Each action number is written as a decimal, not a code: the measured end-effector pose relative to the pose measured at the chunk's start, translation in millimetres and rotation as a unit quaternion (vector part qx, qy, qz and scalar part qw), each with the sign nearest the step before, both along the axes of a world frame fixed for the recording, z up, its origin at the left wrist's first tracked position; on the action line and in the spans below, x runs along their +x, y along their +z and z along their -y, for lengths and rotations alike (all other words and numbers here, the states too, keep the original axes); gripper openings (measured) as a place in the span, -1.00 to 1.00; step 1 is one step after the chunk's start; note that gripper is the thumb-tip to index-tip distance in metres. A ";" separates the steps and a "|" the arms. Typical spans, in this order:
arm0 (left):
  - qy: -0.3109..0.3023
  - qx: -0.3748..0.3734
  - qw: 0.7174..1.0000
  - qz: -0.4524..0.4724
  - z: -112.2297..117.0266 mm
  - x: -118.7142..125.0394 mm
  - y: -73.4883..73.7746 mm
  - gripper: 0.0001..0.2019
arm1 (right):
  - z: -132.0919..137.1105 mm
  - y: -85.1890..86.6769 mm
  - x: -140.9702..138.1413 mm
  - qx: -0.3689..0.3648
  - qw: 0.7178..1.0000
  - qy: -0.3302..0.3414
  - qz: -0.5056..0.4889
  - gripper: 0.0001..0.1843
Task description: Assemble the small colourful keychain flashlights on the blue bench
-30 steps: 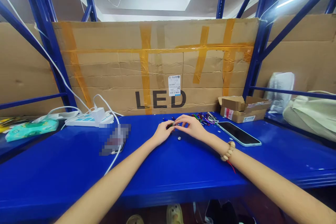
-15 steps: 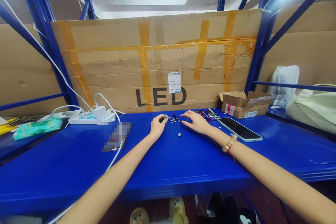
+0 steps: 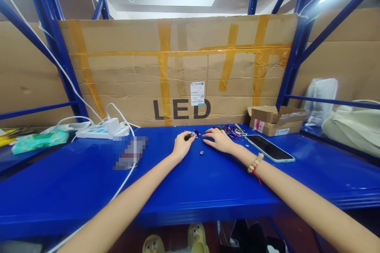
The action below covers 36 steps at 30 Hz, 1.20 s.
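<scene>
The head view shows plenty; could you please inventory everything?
Table: one, blue, centre
Cardboard: several, brown, back
Posts: several, blue, sides
Power strip: one, white, left
Cables: several, white, left
Packet: one, teal, left
Box: one, brown, right
Phone: one, black, right
Blurred item: one, colour unclear, left
Small pieces: many, mixed, centre-right
Bag: one, pale green, right
Shoes: two, yellow, below
Bracelet: one, beige, wrist
Left hand: one, bare, holding green piece
Right hand: one, bare, centre

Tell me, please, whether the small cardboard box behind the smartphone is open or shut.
The small cardboard box is open: its top flaps stand apart, leaving a gap between them.
</scene>
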<state>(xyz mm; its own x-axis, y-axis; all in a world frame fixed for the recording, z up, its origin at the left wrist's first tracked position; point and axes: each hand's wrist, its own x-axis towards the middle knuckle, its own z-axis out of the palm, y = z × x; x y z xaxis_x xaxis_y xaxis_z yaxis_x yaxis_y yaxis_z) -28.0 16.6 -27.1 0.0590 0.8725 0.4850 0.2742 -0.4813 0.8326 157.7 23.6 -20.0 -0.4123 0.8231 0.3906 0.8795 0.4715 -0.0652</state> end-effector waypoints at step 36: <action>0.036 0.028 0.993 0.111 -5.7 -0.6 -0.3 -0.76 | 6.6 1.5 -32.7 0.056 0.954 0.153 -0.252 -0.82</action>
<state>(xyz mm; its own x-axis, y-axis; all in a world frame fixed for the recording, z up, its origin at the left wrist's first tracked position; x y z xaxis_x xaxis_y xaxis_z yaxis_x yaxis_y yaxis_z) -28.6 22.3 -27.4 -0.1155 0.8418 0.5274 0.1224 -0.5148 0.8485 125.0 17.0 -18.4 -0.3625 0.6355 0.6818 0.5698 0.7300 -0.3775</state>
